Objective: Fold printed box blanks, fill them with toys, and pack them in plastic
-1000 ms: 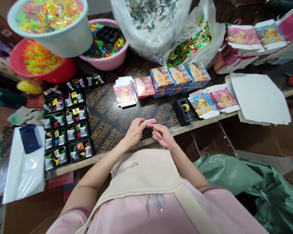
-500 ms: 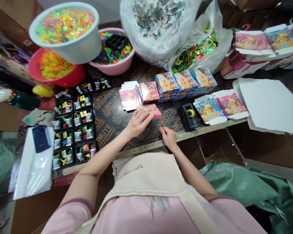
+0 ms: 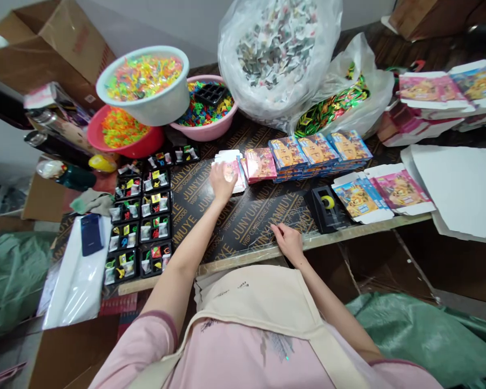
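Note:
My left hand (image 3: pixel 222 182) is over a flat pink-and-white printed carton (image 3: pixel 240 181), its fingers spread and touching the top. The hand covers part of the print. Just right of it stands a small stack of pink boxes (image 3: pixel 261 164), with stacks of blue-and-yellow boxes (image 3: pixel 288 153) beyond. My right hand (image 3: pixel 288 243) rests at the table's front edge, fingers loosely curled with nothing visible in them. A black tape dispenser (image 3: pixel 322 209) with yellow tape stands to the right of that hand.
Black trays (image 3: pixel 156 202) of small toys line the left side, beside a phone (image 3: pixel 92 234). Behind stand a pale blue tub (image 3: pixel 162 105), a pink tub (image 3: pixel 210 129) and a plastic bag of wrapped pieces (image 3: pixel 247 102). Flat cartons (image 3: pixel 400 189) lie at right.
My left hand has let go of the pink box it held and moved left onto the flat carton. My right hand stays by the table edge. The view has shifted.

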Action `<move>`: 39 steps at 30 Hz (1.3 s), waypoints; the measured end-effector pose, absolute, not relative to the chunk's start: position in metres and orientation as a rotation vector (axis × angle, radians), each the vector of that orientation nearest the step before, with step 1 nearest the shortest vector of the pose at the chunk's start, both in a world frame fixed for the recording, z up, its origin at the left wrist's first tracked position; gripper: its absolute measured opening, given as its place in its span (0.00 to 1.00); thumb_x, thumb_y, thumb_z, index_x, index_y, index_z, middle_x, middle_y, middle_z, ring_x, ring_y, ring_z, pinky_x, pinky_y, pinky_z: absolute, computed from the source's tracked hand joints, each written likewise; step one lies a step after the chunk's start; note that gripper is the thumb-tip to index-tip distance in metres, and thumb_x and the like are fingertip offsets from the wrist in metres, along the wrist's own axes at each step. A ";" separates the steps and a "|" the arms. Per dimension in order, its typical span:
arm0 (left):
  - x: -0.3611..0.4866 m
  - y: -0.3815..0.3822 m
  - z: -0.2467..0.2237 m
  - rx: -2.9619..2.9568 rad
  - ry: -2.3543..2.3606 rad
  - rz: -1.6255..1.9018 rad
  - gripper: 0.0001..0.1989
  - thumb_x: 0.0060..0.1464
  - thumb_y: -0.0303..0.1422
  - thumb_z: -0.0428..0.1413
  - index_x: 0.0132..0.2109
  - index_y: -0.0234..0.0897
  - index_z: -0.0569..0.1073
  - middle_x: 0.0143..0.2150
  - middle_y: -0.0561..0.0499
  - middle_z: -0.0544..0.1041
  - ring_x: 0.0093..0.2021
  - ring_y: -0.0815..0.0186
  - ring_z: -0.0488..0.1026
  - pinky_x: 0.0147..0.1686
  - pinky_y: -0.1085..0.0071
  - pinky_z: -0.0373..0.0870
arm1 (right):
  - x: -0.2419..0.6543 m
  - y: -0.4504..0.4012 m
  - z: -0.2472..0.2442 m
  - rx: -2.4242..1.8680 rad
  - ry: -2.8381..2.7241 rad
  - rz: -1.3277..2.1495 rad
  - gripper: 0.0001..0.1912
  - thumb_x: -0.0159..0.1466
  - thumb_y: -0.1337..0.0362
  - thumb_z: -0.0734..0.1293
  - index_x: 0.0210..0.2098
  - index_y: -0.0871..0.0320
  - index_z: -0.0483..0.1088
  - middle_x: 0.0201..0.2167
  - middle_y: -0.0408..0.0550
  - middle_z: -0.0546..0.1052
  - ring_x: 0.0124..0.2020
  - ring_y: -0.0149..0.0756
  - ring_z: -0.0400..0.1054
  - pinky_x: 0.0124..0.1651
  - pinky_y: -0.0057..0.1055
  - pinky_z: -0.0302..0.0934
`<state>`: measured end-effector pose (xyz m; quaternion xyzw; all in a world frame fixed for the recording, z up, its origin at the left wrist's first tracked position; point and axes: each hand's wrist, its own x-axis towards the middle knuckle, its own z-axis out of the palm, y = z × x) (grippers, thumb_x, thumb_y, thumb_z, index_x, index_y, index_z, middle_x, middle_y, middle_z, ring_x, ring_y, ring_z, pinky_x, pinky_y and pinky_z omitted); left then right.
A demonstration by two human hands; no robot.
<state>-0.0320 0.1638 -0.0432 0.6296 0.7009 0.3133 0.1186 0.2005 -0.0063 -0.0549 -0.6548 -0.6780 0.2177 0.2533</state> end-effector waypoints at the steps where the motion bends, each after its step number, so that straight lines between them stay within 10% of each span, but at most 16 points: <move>1: -0.040 0.162 -0.042 1.671 2.191 0.854 0.41 0.49 0.36 0.64 0.67 0.34 0.60 0.66 0.30 0.62 0.68 0.42 0.58 0.65 0.46 0.55 | 0.200 -0.006 -0.055 -1.779 -1.839 0.602 0.31 0.71 0.42 0.52 0.23 0.55 0.70 0.20 0.49 0.76 0.22 0.35 0.67 0.30 0.30 0.51; 6: -0.062 0.161 -0.029 1.383 2.253 0.804 0.52 0.38 0.31 0.70 0.69 0.38 0.56 0.61 0.33 0.69 0.64 0.41 0.65 0.63 0.46 0.60 | 0.203 -0.006 -0.057 -1.778 -1.801 0.653 0.29 0.70 0.43 0.55 0.23 0.55 0.71 0.20 0.48 0.74 0.23 0.36 0.66 0.30 0.30 0.52; 11: -0.068 0.131 -0.010 1.015 1.847 1.289 0.33 0.35 0.20 0.60 0.54 0.36 0.71 0.44 0.46 0.79 0.46 0.55 0.77 0.50 0.59 0.73 | 0.202 -0.001 -0.053 -1.589 -1.723 0.715 0.25 0.68 0.45 0.59 0.30 0.56 0.75 0.26 0.49 0.75 0.24 0.36 0.66 0.31 0.32 0.60; 17: -0.048 0.029 0.004 1.341 1.209 1.053 0.20 0.37 0.25 0.59 0.42 0.36 0.78 0.34 0.53 0.79 0.34 0.64 0.74 0.39 0.67 0.72 | 0.172 0.024 -0.017 -1.188 -1.731 0.798 0.18 0.64 0.53 0.68 0.51 0.53 0.72 0.49 0.52 0.72 0.32 0.34 0.67 0.39 0.37 0.68; 21: -0.035 -0.009 0.000 1.468 1.200 1.038 0.20 0.44 0.29 0.60 0.47 0.38 0.78 0.35 0.52 0.78 0.35 0.65 0.73 0.41 0.67 0.71 | 0.156 0.036 0.002 -1.077 -1.761 0.917 0.13 0.61 0.53 0.72 0.36 0.54 0.70 0.40 0.48 0.70 0.31 0.33 0.64 0.34 0.34 0.65; 27: -0.027 -0.018 -0.009 1.025 0.707 0.913 0.43 0.37 0.39 0.68 0.63 0.43 0.68 0.64 0.44 0.70 0.65 0.49 0.66 0.62 0.53 0.64 | 0.158 0.031 0.012 -0.918 -1.884 1.126 0.19 0.62 0.49 0.70 0.27 0.54 0.64 0.27 0.42 0.70 0.30 0.34 0.63 0.36 0.33 0.62; 33: -0.028 -0.018 -0.005 0.773 0.862 0.982 0.32 0.34 0.36 0.69 0.52 0.37 0.77 0.48 0.44 0.81 0.51 0.49 0.78 0.53 0.55 0.72 | 0.157 0.035 -0.001 -1.002 -1.527 1.229 0.35 0.47 0.43 0.78 0.48 0.54 0.72 0.46 0.51 0.77 0.42 0.41 0.73 0.43 0.36 0.69; 39: -0.027 -0.009 -0.014 0.861 1.145 1.012 0.18 0.34 0.37 0.70 0.35 0.35 0.80 0.32 0.50 0.82 0.36 0.58 0.78 0.42 0.62 0.76 | 0.154 0.024 -0.017 -1.169 -1.435 1.356 0.19 0.54 0.47 0.73 0.31 0.58 0.76 0.27 0.45 0.79 0.30 0.39 0.72 0.38 0.37 0.70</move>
